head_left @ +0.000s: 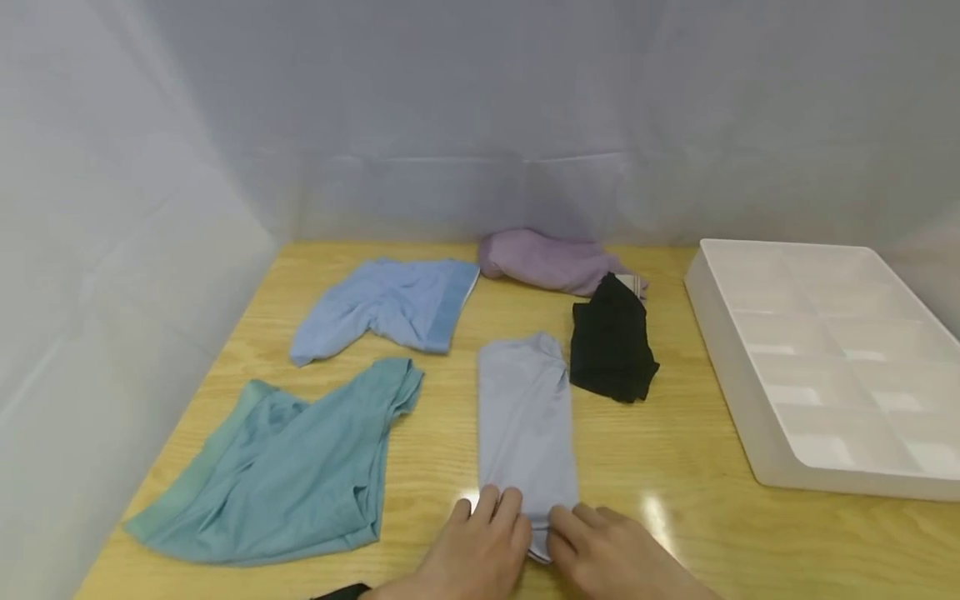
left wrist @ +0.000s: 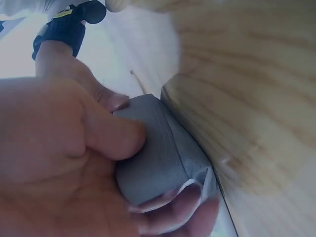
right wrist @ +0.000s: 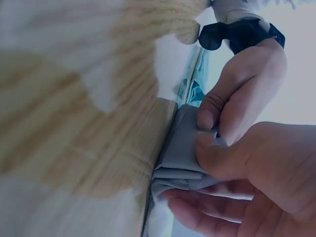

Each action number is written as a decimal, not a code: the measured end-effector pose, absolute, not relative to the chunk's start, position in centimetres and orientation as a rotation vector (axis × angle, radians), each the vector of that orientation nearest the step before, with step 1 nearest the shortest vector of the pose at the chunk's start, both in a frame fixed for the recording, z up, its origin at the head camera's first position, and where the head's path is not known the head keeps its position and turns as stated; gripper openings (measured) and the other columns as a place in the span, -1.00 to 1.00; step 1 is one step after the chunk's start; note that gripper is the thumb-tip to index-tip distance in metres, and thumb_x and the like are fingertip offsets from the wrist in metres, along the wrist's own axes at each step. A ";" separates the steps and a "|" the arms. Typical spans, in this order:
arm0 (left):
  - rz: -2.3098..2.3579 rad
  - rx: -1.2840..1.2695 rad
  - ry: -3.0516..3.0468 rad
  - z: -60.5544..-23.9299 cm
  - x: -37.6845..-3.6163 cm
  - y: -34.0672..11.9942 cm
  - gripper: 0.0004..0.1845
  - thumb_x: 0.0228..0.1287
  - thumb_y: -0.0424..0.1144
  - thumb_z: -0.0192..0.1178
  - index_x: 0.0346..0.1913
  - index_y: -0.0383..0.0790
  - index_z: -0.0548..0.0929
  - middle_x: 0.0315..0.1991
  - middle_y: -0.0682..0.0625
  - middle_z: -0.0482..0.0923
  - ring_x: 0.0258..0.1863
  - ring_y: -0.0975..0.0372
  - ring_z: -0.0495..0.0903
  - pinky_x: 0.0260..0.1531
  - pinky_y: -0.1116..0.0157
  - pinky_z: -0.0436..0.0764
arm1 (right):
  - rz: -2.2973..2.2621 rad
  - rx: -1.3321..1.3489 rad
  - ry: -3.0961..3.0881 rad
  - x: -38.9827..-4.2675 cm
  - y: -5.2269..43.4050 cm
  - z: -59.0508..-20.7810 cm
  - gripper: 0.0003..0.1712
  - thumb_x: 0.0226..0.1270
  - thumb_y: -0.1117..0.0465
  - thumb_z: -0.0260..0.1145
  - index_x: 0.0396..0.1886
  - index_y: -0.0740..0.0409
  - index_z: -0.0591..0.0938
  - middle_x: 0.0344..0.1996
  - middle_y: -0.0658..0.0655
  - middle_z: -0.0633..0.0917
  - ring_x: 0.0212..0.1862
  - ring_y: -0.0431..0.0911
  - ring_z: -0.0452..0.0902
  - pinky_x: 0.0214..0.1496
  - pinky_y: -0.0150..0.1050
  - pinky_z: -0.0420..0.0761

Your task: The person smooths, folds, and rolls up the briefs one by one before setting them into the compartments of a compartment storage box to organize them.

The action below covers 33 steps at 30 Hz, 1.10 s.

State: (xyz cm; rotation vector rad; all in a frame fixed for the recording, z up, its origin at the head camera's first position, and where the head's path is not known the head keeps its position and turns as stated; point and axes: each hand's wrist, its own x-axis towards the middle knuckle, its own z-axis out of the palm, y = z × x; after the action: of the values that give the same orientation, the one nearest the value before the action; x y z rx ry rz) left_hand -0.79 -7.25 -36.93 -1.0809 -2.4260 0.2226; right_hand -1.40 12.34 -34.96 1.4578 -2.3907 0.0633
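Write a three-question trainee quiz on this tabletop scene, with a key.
1. True or false: both hands pinch the near end of the folded grey cloth strip.
2. Which garment lies nearest the white compartment tray? A. teal cotton garment B. black fabric garment C. light blue garment
3. Fill in: the purple garment lies at the table's ____ edge.

Key: 1 true: left hand and right hand grip it. 2 B. 3 far.
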 end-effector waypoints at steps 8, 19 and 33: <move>0.185 -1.153 -2.515 -35.7 -1.3 -7.0 -0.92 0.24 -0.26 0.12 -0.40 -0.15 0.48 -0.49 0.07 0.33 -0.53 0.29 0.33 -0.64 0.45 0.27 | 0.446 1.351 -2.733 -2.5 12.2 -34.6 -0.75 -0.09 0.47 0.40 -0.42 0.07 0.66 -0.53 -0.16 0.45 -0.51 -0.39 0.28 -0.51 -0.53 0.34; -0.302 -1.157 -3.084 -32.9 -2.8 -7.3 -0.71 0.17 -0.43 0.28 -0.12 -0.22 0.41 -0.48 0.06 0.34 -0.63 0.35 0.38 -0.66 0.47 0.39 | 0.502 1.005 -2.894 -3.4 11.7 -33.9 -0.67 0.07 0.37 0.40 -0.47 -0.05 0.41 -0.67 -0.24 0.39 -0.64 -0.34 0.30 -0.65 -0.38 0.28; 0.271 -1.268 -2.454 -33.9 -1.7 -7.3 -0.80 0.12 -0.24 0.25 -0.62 -0.09 0.55 -0.66 0.08 0.35 -0.62 0.29 0.26 -0.64 0.41 0.20 | 0.073 1.276 -2.474 -3.4 11.3 -34.2 -0.79 -0.13 0.40 0.45 -0.63 0.06 0.59 -0.57 -0.07 0.50 -0.47 -0.20 0.33 -0.49 -0.41 0.32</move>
State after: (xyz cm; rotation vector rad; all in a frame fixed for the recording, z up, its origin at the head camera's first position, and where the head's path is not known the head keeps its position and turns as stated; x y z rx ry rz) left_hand -1.70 -7.29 -33.95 -1.2682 -2.4536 0.2706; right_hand -3.39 11.32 -34.19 1.2762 -2.4736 0.0726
